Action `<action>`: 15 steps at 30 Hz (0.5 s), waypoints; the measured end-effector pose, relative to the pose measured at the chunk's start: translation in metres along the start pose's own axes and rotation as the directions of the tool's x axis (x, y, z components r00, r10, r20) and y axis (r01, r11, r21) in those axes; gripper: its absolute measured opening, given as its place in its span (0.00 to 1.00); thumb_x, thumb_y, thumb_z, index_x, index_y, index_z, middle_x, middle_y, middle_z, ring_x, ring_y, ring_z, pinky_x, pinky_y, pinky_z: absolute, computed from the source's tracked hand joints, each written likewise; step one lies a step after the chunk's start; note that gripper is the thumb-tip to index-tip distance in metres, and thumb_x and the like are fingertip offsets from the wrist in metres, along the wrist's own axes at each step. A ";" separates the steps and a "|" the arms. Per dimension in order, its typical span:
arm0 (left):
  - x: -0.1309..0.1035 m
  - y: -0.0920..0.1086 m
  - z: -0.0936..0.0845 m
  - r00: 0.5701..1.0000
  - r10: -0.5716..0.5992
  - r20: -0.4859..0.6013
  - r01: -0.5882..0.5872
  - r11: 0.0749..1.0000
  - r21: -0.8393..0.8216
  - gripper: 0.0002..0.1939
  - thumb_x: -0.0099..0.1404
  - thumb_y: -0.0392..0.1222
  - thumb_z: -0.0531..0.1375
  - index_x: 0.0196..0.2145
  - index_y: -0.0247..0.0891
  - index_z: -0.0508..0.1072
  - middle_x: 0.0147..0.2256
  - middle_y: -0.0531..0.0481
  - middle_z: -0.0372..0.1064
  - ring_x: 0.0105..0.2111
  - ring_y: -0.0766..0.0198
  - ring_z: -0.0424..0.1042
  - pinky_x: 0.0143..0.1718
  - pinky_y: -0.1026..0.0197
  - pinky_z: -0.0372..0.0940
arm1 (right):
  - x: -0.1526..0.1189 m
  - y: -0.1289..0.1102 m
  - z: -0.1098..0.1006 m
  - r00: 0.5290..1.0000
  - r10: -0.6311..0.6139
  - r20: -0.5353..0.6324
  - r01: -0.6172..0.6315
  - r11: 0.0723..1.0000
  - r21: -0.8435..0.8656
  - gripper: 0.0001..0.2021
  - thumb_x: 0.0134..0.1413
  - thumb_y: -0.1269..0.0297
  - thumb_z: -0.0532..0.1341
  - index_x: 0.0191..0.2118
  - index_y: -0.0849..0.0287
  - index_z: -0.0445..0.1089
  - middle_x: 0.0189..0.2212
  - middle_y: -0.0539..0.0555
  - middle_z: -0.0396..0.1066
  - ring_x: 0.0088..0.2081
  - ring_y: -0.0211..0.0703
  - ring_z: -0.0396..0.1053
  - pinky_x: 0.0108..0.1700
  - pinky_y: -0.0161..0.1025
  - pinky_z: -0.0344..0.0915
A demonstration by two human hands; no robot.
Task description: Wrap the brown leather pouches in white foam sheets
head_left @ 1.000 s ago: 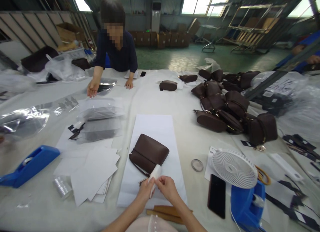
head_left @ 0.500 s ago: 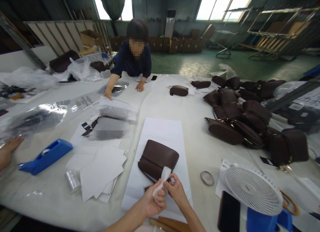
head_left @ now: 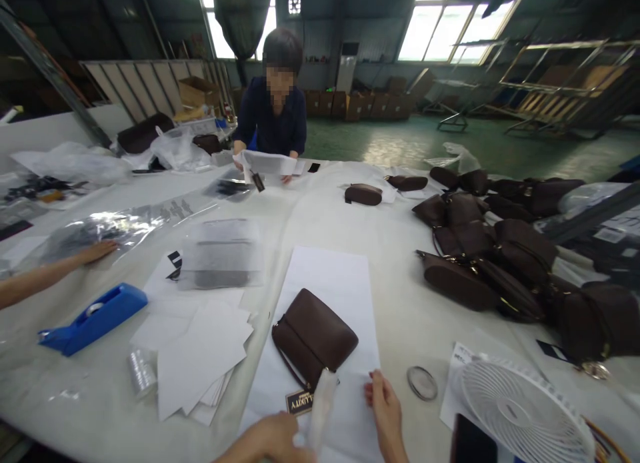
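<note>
A dark brown leather bag [head_left: 317,333] lies tilted on a long white paper sheet [head_left: 345,270]. A strip of thin white wrapping [head_left: 323,406] runs from the bag's near corner down to my left hand [head_left: 277,440]. That hand is blurred, its fingers closed around the strip's lower end. Between hand and bag lies a black-and-gold tag [head_left: 300,402] with lettering. To the right, my right hand [head_left: 386,413] hovers by the sheet's edge, fingers loosely curled and apart, with nothing visible in them.
Left are white paper sheets [head_left: 200,356], a blue tape dispenser [head_left: 95,316] and a wrapped bag [head_left: 220,253]. Brown bags [head_left: 520,250], a white fan [head_left: 520,403] and a clear ring [head_left: 422,382] lie right. A co-worker [head_left: 273,110] stands opposite; another person's arm [head_left: 60,266] reaches in left.
My hands have separated: the left moved down and left with the strip, the right moved right, off it. The co-worker has lifted a wrapped piece; the arm at left reaches further in.
</note>
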State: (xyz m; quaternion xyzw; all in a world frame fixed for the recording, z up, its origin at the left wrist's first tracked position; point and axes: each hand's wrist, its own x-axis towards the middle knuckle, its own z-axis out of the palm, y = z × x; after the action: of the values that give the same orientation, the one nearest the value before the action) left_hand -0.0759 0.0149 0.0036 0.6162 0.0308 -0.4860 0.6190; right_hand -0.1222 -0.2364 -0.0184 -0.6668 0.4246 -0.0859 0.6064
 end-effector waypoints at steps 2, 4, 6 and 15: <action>0.000 0.012 -0.005 0.952 0.182 -0.246 -0.134 0.971 0.198 0.21 0.39 0.53 0.72 0.28 0.41 0.73 0.32 0.42 0.70 0.43 0.44 0.67 0.47 0.51 0.58 | 0.018 -0.009 0.003 1.000 0.011 -0.015 -0.010 0.998 0.062 0.32 0.40 0.34 0.56 0.39 0.60 0.69 0.29 0.55 0.74 0.34 0.47 0.72 0.35 0.40 0.69; 0.010 0.030 0.000 0.865 0.331 -0.377 -0.209 0.921 0.329 0.28 0.49 0.57 0.65 0.44 0.38 0.71 0.45 0.37 0.69 0.51 0.44 0.63 0.54 0.51 0.53 | 0.034 -0.023 0.019 0.999 0.002 0.047 -0.006 0.996 0.086 0.34 0.39 0.33 0.57 0.42 0.60 0.69 0.35 0.57 0.74 0.39 0.49 0.72 0.38 0.41 0.70; 0.028 0.045 0.011 0.844 0.350 -0.406 -0.225 0.919 0.323 0.41 0.53 0.58 0.62 0.58 0.32 0.59 0.55 0.31 0.60 0.57 0.45 0.57 0.57 0.52 0.49 | 0.042 -0.039 0.039 0.994 -0.057 0.091 0.050 0.995 0.083 0.33 0.41 0.34 0.56 0.45 0.58 0.68 0.41 0.57 0.73 0.42 0.48 0.71 0.38 0.40 0.70; 0.030 0.077 0.005 0.954 0.222 -0.202 -0.268 0.934 -0.237 0.39 0.55 0.62 0.60 0.58 0.39 0.58 0.48 0.39 0.68 0.49 0.52 0.67 0.45 0.56 0.63 | -0.054 -0.140 0.054 0.753 -0.628 0.196 0.655 0.742 -0.143 0.21 0.50 0.52 0.61 0.49 0.54 0.66 0.56 0.61 0.57 0.40 0.45 0.68 0.39 0.42 0.70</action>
State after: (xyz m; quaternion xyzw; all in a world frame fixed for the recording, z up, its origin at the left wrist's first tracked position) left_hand -0.0138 -0.0240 0.0417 0.5676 0.0710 -0.3413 0.7458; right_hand -0.0573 -0.1735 0.1129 -0.8346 0.1331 -0.2005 0.4956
